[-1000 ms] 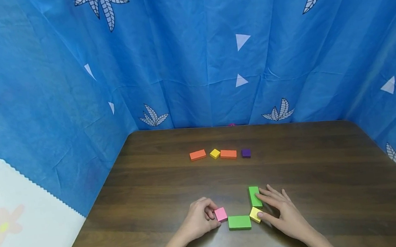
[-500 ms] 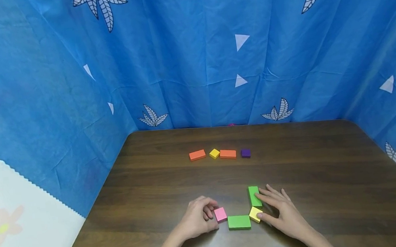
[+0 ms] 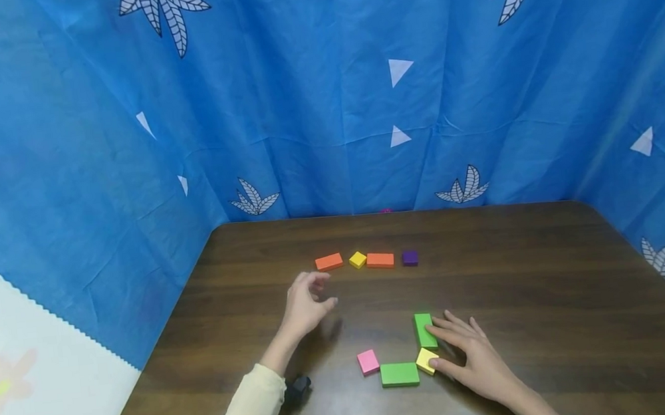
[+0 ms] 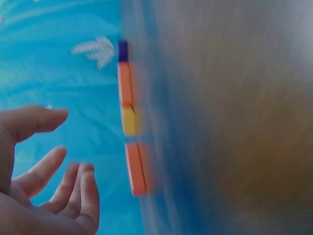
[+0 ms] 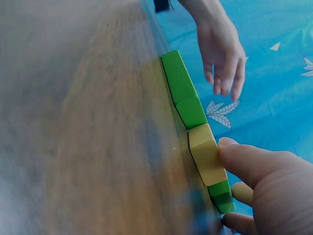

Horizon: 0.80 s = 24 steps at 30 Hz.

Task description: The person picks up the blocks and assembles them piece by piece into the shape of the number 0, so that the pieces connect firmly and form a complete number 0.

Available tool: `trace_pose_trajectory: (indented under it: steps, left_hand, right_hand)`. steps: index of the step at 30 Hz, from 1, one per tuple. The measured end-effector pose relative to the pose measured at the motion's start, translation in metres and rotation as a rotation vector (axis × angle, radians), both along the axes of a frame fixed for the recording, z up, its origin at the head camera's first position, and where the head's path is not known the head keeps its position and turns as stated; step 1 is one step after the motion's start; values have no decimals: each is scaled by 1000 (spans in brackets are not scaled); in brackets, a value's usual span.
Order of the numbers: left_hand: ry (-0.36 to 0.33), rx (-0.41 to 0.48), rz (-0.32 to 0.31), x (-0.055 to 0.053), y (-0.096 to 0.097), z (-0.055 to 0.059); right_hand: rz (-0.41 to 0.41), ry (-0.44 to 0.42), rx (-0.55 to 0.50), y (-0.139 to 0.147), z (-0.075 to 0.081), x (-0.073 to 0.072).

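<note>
My left hand (image 3: 304, 305) is above the table, just short of the left orange block (image 3: 328, 262), with thumb and fingers parted and nothing between them. In the left wrist view the left hand (image 4: 54, 171) appears beside the row of blocks, not touching it. My right hand (image 3: 473, 361) rests by the near group, its thumb touching the light yellow block (image 3: 425, 361) and its fingertips the upright-lying green block (image 3: 424, 329). Another green block (image 3: 399, 375) lies left of the yellow one. A pink block (image 3: 368, 362) sits at that block's upper left corner.
Farther back on the brown table (image 3: 525, 269) lie a yellow block (image 3: 358, 260), a second orange block (image 3: 380, 260) and a purple block (image 3: 409, 258), in a row. A blue curtain (image 3: 310, 103) hangs behind the table's far edge.
My left hand has let go of the pink block and moved away from me, toward the far row. The pink block stays beside the green one. My right hand keeps its place.
</note>
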State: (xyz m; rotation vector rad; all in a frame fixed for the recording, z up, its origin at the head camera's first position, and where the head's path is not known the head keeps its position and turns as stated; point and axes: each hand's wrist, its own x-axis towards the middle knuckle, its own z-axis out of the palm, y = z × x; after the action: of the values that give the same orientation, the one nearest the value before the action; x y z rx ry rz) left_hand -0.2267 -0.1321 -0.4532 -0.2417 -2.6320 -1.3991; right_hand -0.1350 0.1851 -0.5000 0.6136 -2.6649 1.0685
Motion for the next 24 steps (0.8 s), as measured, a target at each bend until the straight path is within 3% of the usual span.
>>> trace_pose_trajectory:
  steps: [5, 9, 17, 24]
  left_hand:
    - [-65, 0, 130, -38, -5, -6]
    - [-113, 9, 168, -57, -8, -16]
    - [-169, -14, 143, -76, -8, -25]
    - [-183, -29, 127, -78, 0, -25]
  right_hand:
    - [-6, 22, 2, -1, 0, 0]
    - [-13, 34, 11, -1, -1, 1]
    - [-18, 34, 16, -1, -2, 1]
    - [-23, 46, 23, 1, -3, 0]
